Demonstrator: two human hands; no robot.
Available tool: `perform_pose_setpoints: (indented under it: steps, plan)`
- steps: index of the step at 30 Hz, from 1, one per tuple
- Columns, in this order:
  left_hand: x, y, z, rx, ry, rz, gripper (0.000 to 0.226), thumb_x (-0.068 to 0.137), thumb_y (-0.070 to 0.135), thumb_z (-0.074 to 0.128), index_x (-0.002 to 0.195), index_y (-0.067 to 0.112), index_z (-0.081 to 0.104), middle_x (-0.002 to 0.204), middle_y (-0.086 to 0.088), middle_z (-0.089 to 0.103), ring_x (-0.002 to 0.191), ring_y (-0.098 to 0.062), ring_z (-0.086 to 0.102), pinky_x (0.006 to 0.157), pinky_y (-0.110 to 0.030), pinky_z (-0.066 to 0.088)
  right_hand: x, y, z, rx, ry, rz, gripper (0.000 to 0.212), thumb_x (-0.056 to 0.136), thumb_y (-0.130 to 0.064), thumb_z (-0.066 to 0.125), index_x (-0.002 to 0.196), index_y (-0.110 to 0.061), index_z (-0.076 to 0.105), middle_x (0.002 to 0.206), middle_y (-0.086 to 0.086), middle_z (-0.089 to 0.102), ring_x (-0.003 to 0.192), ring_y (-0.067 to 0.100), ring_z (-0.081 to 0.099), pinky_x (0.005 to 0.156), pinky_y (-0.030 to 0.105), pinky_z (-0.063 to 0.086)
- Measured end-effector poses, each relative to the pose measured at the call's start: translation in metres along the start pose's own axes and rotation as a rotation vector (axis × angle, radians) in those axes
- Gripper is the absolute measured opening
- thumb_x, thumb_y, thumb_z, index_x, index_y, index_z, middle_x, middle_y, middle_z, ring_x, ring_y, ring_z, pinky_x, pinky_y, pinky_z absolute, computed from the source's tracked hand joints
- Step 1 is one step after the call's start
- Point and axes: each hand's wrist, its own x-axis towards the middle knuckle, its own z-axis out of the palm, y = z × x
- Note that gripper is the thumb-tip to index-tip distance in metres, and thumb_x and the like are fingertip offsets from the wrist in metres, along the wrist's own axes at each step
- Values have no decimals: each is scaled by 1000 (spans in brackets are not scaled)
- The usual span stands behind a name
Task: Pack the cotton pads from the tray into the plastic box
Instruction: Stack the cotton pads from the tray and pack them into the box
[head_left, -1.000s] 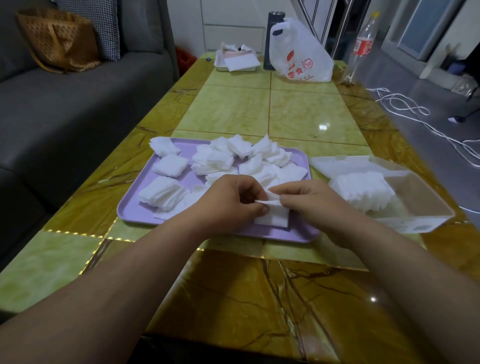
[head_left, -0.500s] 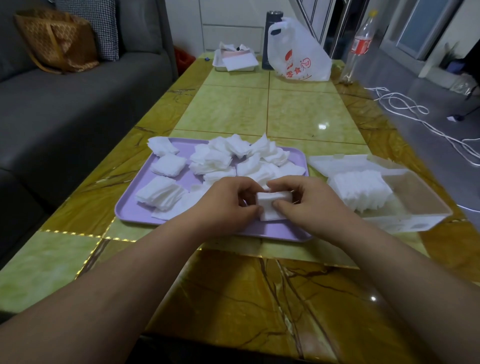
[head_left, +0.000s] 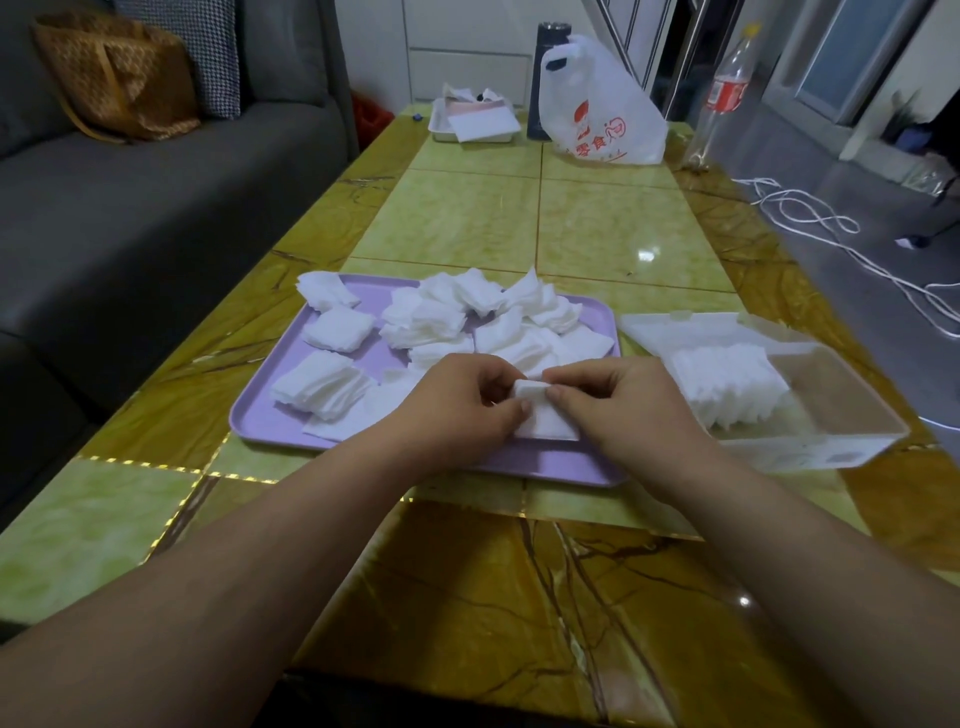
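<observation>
Partly packed: many pads (head_left: 441, 317) lie loose on the tray (head_left: 550, 462).
Left hand (head_left: 462, 405) and right hand (head_left: 623, 410), grip clamped on a stack (head_left: 540, 421) at centre; one row (head_left: 727, 384) fills half the box (head_left: 810, 452), centre right.

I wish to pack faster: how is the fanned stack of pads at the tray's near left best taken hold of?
Come from above and pinch the fanned stack across its opposite edges: the pads lie flat and slipped apart, so squeezing inward should gather them.
</observation>
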Motion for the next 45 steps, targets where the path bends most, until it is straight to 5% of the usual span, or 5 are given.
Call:
perform_pose_setpoints:
  steps: [11,22,30,34,45]
  plan:
    - [6,-1,4,-195,86,54,10,93,11,69,100,16,75,88,5,77,74,0,66,71,-17,49,4,1,-3,119,4,65,29,85,-11,80,113,-17,76,94,6,73,79,13,64,80,31,56]
    - [27,-6,11,511,87,69,54,87,48,69,136,31,58,148,9,51,143,-21,35,112,-42,29,9,10,-1,111,82,158,7,94,-21,64,100,-20,67,87,8,74,65,13,64,54,23,48]
    - [26,-8,0,375,149,84,60,83,44,69,139,22,59,143,0,58,136,-27,49,112,-49,38,7,9,-3,151,82,173,4,95,-20,64,99,-20,66,89,8,75,71,17,66,62,33,51]
    - [16,1,-15,143,409,167,28,85,23,74,112,26,67,107,16,69,99,-1,62,89,-17,45,8,10,-5,147,80,167,6,92,-20,70,99,-21,70,91,3,76,82,20,72,72,38,58]
    - [4,1,-12,-280,-125,53,60,90,3,73,142,24,53,99,1,79,87,-9,72,80,-23,55,9,9,-8,247,-45,156,21,85,-5,80,104,-14,78,92,7,81,95,28,76,89,46,62]
